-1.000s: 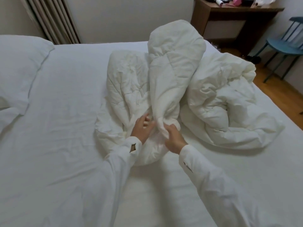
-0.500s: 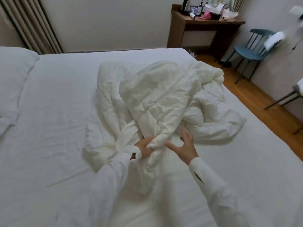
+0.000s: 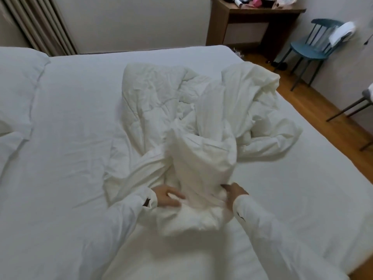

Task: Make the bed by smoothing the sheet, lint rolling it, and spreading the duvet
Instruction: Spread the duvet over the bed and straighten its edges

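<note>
Nearest the camera, two white sleeves reach over the bed toward the crumpled white quilted duvet (image 3: 193, 138). The left hand (image 3: 167, 196) lies against the near left side of the duvet's bunched end, fingers long and fairly straight, pressing on the cloth rather than curled round it. The right hand (image 3: 234, 189) is at the near right side of the same bunch; its fingertips disappear into a fold, so whether it pinches the cloth or only presses I cannot tell.

The duvet sits heaped in the middle of the smooth white fitted sheet (image 3: 70, 128) — puffy, stitched in squares, twisted into thick rolls, with one tall fold standing up just beyond the hands and looser billows spilling to the right of it. The sheet left of the duvet shows a few shallow creases. Far left of the duvet lies a plump white pillow (image 3: 18, 87) with a flat flanged edge.

Beyond the duvet, past the bed's far corner, stands a dark wooden bench (image 3: 252, 23) carrying small blurred clutter — and right of it a teal spindle-back chair (image 3: 316, 45) on the wooden floor.
</note>
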A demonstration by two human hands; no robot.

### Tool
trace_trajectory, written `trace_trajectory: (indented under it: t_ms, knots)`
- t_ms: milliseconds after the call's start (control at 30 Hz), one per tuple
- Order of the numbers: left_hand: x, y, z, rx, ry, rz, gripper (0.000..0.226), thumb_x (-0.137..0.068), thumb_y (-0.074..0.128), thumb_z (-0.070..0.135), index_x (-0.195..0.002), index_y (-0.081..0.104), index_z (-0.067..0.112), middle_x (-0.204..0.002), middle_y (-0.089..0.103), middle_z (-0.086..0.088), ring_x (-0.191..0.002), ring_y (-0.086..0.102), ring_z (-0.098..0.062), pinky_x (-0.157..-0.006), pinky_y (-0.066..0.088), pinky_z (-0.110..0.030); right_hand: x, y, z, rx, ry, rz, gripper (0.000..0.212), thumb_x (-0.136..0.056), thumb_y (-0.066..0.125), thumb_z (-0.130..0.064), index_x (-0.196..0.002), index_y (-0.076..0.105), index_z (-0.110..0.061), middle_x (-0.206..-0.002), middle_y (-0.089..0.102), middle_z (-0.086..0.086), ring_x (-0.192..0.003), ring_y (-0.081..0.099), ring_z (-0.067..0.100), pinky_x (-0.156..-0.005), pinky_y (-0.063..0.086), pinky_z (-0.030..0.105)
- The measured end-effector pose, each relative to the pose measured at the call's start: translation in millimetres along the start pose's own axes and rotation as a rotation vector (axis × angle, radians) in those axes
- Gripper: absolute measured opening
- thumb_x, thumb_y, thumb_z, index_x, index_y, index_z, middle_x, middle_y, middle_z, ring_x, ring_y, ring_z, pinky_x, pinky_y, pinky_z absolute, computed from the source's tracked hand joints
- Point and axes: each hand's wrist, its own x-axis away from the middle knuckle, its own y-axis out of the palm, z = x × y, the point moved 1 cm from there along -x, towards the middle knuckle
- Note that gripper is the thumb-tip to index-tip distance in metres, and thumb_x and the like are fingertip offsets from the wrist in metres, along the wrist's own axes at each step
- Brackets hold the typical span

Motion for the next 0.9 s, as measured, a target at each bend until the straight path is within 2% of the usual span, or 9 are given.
trace_trajectory:
  t_ms: [133, 233, 333, 433, 500, 567, 633, 800, 900]
  knots:
    - [-5, -31, -6, 0.056, 0.156, 0.679, 0.06, -0.07, 0.08, 0.037, -0.123, 0.057, 0.02, -0.124, 0.054, -0.003, -0.105, 0.053, -0.015, -0.093, 0.04, -0.022, 14, 10, 48, -0.187, 0.186, -0.057, 0.049, -0.098, 0.051, -0.034, -0.14, 0.046, -0.01, -0.144, 0.048, 0.012, -0.131, 0.046, 0.029, -0.103, 0.035, 0.029]
    - [-20, -37, -7, -0.253, -0.074, 0.58, 0.097, -0.072, 0.076, 0.045, -0.148, 0.018, 0.03, -0.153, 0.02, -0.004, -0.141, 0.019, -0.023, -0.114, 0.021, -0.039, 21, -21, 41, -0.497, 0.257, 0.157, 0.04, -0.097, 0.05, -0.017, -0.134, 0.052, -0.002, -0.138, 0.051, 0.02, -0.125, 0.051, 0.033, -0.095, 0.038, 0.031]
    - [-33, -45, -5, -0.412, -0.349, 0.636, 0.106, -0.074, 0.069, 0.054, -0.149, -0.004, 0.038, -0.158, -0.004, 0.0, -0.145, -0.002, -0.026, -0.114, 0.009, -0.047, 28, -65, 29, -0.766, 0.218, 0.745, 0.039, -0.09, 0.054, -0.017, -0.126, 0.055, -0.005, -0.131, 0.05, 0.015, -0.115, 0.055, 0.033, -0.092, 0.041, 0.036]
    - [-44, -50, -1, -0.361, -0.377, 0.631, 0.103, -0.077, 0.067, 0.054, -0.148, -0.007, 0.04, -0.159, -0.007, 0.002, -0.145, -0.002, -0.027, -0.112, 0.01, -0.049, 38, -90, -21, -0.489, -0.329, 0.943, 0.061, -0.084, 0.051, -0.046, -0.132, 0.05, -0.008, -0.139, 0.045, 0.011, -0.128, 0.045, 0.028, -0.105, 0.036, 0.039]
    - [-52, -52, 0, -0.377, -0.373, 0.583, 0.099, -0.08, 0.066, 0.05, -0.147, -0.007, 0.042, -0.159, -0.004, 0.004, -0.145, 0.008, -0.027, -0.11, 0.015, -0.05, 36, -95, -61, 0.049, -0.593, 0.803, 0.076, -0.084, 0.055, -0.051, -0.149, 0.03, -0.021, -0.158, 0.022, 0.005, -0.138, 0.035, 0.023, -0.106, 0.033, 0.039]
    - [-59, -55, -4, -0.396, -0.357, 0.524, 0.097, -0.083, 0.066, 0.037, -0.147, -0.007, 0.043, -0.158, 0.003, 0.003, -0.14, 0.025, -0.025, -0.108, 0.022, -0.048, 23, -91, -78, 0.343, -0.572, 0.591, 0.093, -0.088, 0.06, -0.027, -0.152, -0.005, -0.039, -0.162, -0.001, -0.003, -0.122, 0.05, 0.025, -0.087, 0.046, 0.039]
    - [-57, -55, -10, -0.395, -0.326, 0.417, 0.095, -0.083, 0.062, 0.019, -0.147, -0.004, 0.045, -0.152, 0.025, -0.004, -0.132, 0.04, -0.028, -0.104, 0.033, -0.044, 8, -74, -72, 0.355, -0.36, 0.358, 0.101, -0.088, 0.054, -0.011, -0.145, -0.019, -0.05, -0.155, 0.022, -0.002, -0.108, 0.057, 0.032, -0.089, 0.048, 0.045]
    - [-36, -15, -28, -0.494, -0.011, 0.15, 0.056, -0.087, 0.045, 0.019, -0.143, 0.04, 0.021, -0.138, 0.051, -0.003, -0.131, 0.044, -0.023, -0.101, 0.032, -0.023, 21, -2, 14, 0.506, -0.097, 0.005, 0.082, -0.086, 0.062, -0.054, -0.151, 0.027, -0.017, -0.152, 0.037, 0.012, -0.139, 0.036, 0.029, -0.115, 0.026, 0.033]
    - [-31, 11, -63, -0.422, -0.015, -0.095, 0.039, -0.08, 0.056, 0.01, -0.111, 0.064, -0.011, -0.079, 0.067, -0.005, -0.108, 0.062, -0.032, -0.079, 0.043, -0.011, 46, 18, 49, 0.487, 0.028, -0.133, 0.048, -0.096, 0.044, -0.047, -0.143, 0.042, -0.036, -0.146, 0.045, 0.005, -0.136, 0.04, 0.031, -0.115, 0.027, 0.038]
